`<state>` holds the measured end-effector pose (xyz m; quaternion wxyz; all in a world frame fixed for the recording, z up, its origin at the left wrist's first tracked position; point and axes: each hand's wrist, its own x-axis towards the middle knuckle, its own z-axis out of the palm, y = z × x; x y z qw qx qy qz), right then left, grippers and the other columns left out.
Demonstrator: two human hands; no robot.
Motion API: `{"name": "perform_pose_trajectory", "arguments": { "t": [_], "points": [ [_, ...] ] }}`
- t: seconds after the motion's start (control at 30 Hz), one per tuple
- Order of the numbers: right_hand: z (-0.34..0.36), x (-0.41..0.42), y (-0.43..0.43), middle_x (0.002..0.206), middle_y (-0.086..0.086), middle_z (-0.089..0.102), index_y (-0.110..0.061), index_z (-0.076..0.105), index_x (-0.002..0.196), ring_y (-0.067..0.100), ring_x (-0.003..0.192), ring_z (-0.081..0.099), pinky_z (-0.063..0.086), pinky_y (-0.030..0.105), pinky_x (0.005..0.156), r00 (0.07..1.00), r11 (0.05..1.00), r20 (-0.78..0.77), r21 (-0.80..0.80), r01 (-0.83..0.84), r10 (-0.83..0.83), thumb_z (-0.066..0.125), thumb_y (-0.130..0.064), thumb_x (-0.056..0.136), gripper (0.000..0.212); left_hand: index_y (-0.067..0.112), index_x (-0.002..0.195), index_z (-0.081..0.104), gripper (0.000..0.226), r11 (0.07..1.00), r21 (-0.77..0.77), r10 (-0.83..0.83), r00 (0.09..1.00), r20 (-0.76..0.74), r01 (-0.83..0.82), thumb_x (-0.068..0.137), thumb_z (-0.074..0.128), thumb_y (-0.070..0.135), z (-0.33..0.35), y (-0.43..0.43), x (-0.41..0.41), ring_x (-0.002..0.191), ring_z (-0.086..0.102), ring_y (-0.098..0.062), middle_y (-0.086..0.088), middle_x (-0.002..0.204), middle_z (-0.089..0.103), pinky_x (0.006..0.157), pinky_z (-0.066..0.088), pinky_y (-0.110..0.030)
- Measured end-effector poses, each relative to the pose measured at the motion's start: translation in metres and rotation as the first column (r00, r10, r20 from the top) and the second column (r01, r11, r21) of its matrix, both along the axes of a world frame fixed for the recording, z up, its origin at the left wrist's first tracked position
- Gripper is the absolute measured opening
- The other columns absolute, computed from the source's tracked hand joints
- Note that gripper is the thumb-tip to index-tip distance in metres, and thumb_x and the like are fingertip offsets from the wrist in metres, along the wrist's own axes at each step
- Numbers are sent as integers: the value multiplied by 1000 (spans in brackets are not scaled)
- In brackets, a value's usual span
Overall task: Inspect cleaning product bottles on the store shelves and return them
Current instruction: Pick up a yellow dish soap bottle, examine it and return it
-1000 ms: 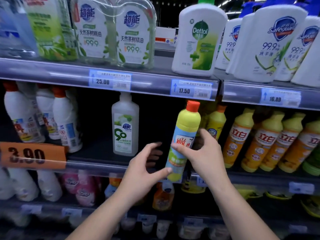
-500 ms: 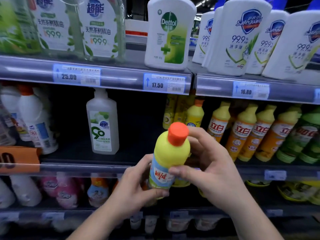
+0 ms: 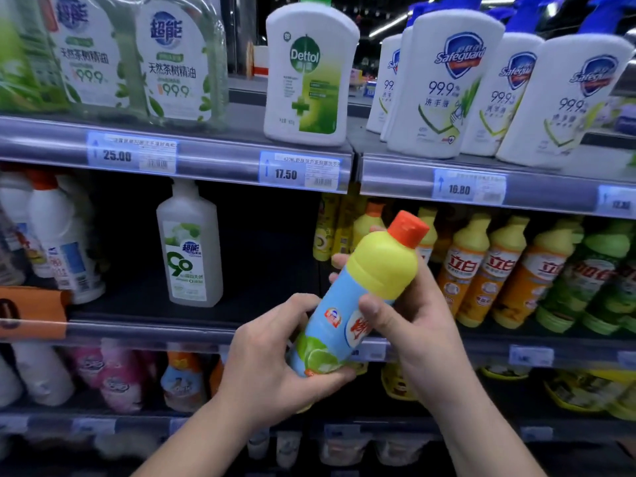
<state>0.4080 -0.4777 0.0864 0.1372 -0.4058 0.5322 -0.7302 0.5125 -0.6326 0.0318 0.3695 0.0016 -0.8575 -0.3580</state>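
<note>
A yellow bottle with an orange cap (image 3: 375,273) and a blue label with lime pictures is held in front of the middle shelf (image 3: 151,330), tilted with its cap up and to the right. My left hand (image 3: 275,359) wraps its base from below. My right hand (image 3: 409,315) grips its middle, thumb across the label. Both hands are off the shelf, in the air before it.
A translucent bottle (image 3: 189,249) stands alone on the middle shelf, with a dark gap to its right. Orange and yellow bottles (image 3: 481,270) fill the right side. White Dettol (image 3: 308,74) and Safeguard bottles (image 3: 444,87) stand on the top shelf.
The bottle has come off the middle shelf toward me and now tilts with its cap to the right. Both hands have closed around it and turned it.
</note>
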Motion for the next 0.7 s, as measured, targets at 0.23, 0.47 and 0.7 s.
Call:
{"name": "perform_pose_trajectory", "arguments": {
  "t": [0.23, 0.47, 0.7],
  "points": [
    [-5, -11, -4, 124, 18, 77, -30, 72, 118, 37, 115, 76, 65, 48, 85, 965, 998, 254, -19, -66, 69, 91, -58, 73, 57, 43, 109, 54, 63, 998, 16, 50, 988, 145, -53, 60, 84, 69, 10, 15, 6, 73, 66, -10, 17, 85, 67, 56, 51, -25],
    [-1, -9, 11, 121, 7, 78, -40, 62, 138, 24, 114, 75, 62, 37, 90, 991, 987, 3, 90, -133, 133, 87, -22, 85, 61, 38, 137, 59, 69, 910, 333, -318, 931, 179, 246, 77, 93, 41, -8, -10, 3, 107, 75, -16, 6, 117, 78, 92, 60, -34],
    [0, 12, 16, 135, -12, 68, -35, 56, 140, 17, 129, 66, 53, 24, 104, 903, 967, -396, 246, -73, 168, 88, -15, 87, 64, 64, 119, 57, 44, 967, 177, -202, 975, 89, 184, 80, 77, 70, -15, -22, 1, 99, 67, 15, 38, 111, 69, 79, 50, -3]
  ]
}}
